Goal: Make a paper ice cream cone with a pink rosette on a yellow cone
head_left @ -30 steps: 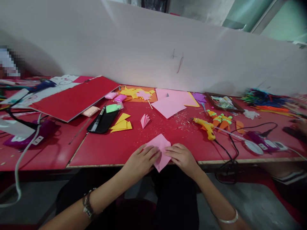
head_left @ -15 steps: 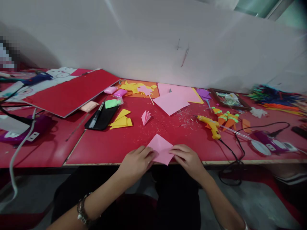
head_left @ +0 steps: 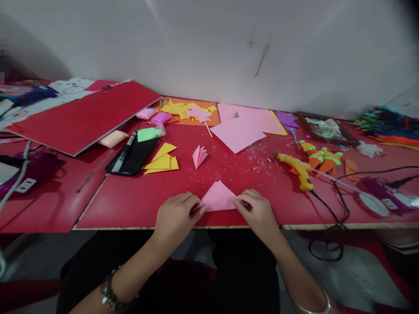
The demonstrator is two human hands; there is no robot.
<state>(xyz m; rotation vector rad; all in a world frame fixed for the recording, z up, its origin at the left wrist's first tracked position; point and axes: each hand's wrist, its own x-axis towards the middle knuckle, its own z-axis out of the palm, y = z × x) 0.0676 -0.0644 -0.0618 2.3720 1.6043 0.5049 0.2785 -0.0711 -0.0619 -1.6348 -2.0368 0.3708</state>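
A pink sheet of paper [head_left: 218,197], folded over into a triangle with its point away from me, lies at the front of the red table. My left hand [head_left: 178,213] pinches its left corner between thumb and fingers. At the right corner, my right hand [head_left: 255,211] grips the paper in the same way. Beyond the fold stands a small pleated pink paper piece [head_left: 199,156]. Folded yellow paper pieces [head_left: 163,160] lie to its left. A large pink sheet [head_left: 238,134] rests farther back, with paper scraps scattered near it.
On the left are a black phone [head_left: 134,155] with a pen on it, clay packets [head_left: 149,134] and a tilted red board [head_left: 88,115]. To the right lie a yellow glue gun [head_left: 296,170] with a trailing cord, orange-and-green crafts [head_left: 324,159] and a purple power strip [head_left: 388,194].
The pink paper has gone from an opened square to a folded triangle, its near corner brought up to the far one. Both hands now hold the side corners. The view has shifted slightly.
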